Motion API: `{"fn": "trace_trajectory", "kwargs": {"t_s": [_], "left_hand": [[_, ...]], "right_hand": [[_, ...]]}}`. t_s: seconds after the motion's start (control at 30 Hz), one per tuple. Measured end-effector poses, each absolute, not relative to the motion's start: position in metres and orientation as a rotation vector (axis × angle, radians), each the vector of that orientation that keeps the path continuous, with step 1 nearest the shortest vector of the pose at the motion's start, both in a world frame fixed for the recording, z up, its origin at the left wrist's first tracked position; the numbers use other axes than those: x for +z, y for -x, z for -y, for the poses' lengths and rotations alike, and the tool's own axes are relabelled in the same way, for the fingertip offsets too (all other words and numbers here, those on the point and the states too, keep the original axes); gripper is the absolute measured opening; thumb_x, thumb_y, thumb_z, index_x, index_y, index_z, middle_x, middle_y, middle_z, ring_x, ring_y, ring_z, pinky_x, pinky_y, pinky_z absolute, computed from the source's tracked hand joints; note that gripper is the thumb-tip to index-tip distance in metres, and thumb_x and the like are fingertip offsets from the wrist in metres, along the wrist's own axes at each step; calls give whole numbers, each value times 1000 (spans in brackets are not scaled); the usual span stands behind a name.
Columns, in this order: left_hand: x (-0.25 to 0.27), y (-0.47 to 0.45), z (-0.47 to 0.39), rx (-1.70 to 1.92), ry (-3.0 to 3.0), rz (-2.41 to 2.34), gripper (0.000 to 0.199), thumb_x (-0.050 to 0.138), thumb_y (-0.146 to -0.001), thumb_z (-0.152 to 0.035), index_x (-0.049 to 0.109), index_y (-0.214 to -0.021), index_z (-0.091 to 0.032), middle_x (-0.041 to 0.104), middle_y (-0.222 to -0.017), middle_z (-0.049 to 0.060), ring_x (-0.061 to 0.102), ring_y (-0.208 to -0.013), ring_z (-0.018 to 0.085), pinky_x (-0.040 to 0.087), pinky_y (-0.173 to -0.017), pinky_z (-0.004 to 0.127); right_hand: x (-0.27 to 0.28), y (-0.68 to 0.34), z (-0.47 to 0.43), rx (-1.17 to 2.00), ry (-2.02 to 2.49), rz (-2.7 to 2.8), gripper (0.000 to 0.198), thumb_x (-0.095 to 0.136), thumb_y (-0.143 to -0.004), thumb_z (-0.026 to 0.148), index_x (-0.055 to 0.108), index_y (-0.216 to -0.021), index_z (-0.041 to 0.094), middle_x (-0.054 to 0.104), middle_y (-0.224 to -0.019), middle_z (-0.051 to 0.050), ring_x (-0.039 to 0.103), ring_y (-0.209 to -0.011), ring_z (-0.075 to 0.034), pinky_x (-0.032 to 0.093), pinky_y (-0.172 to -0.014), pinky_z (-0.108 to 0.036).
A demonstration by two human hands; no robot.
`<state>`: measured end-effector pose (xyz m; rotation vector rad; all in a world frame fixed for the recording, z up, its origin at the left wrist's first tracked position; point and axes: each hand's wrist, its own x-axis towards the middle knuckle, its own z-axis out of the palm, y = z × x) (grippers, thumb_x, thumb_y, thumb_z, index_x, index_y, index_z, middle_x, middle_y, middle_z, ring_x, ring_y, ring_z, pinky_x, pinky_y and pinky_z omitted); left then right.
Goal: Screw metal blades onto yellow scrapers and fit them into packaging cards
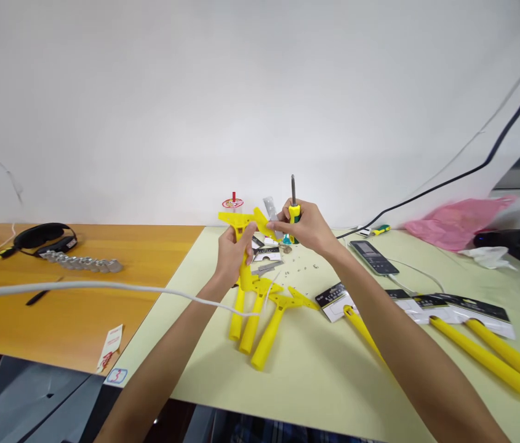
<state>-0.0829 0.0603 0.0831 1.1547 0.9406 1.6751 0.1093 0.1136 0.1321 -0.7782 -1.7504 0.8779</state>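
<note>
My left hand (236,252) is closed round the stem of a yellow plastic scraper handle (237,220), raised above the table with its wide head up. Tucked in my right hand (308,224) is a yellow-green screwdriver (293,212), its metal tip pointing up. The right thumb and forefinger meet at the angled yellow head piece (263,223); whether they pinch a small part cannot be seen. A grey metal strip (269,208) shows just behind these fingers. Below the hands lie more yellow scraper handles (269,332), flat metal blades (266,268) and scattered small screws (300,269).
Yellow poles (485,357) and black-and-white packets (472,314) lie at the right, near a phone (373,257) on a cable. A pink plastic bag (456,224) sits behind. At left, an orange table (149,252) bears a headband device (47,239). A white cable (103,285) crosses in front.
</note>
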Motion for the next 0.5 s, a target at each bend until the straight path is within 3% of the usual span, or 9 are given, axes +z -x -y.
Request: {"fn": "trace_trajectory", "kwargs": {"t_s": [0.17, 0.3, 0.4, 0.5], "left_hand": [[118, 36, -67, 1610, -1157, -829, 56, 100, -68, -55, 62, -84, -18, 50, -53, -9, 39, -36, 5, 29, -35, 20], [124, 10, -72, 1570, -1166, -773, 55, 102, -64, -52, 64, -81, -17, 52, -53, -8, 40, -36, 4, 29, -36, 20], [129, 0, -75, 1654, -1173, -744, 55, 103, -63, -51, 62, -76, -17, 51, -51, -8, 41, -35, 5, 30, -37, 21], [136, -3, -75, 1829, -1186, -713, 52, 102, -65, -50, 64, -75, -16, 53, -53, -7, 41, -36, 5, 31, -37, 23]], "right_hand": [[143, -136, -94, 705, 886, 1822, 59, 95, -69, 62, 52, -78, 23, 68, -72, 2, 55, -66, -14, 45, -62, -31], [151, -163, -87, 632, 951, 1858, 56, 94, -72, 61, 55, -81, 23, 71, -71, 1, 67, -66, -18, 51, -62, -32], [151, -189, -89, 765, 982, 1857, 56, 93, -74, 64, 55, -83, 24, 78, -82, -4, 76, -75, -24, 58, -60, -33], [135, -229, -108, 740, 1160, 1860, 52, 81, -85, 70, 61, -88, 22, 82, -102, -10, 79, -86, -26, 60, -64, -34]]}}
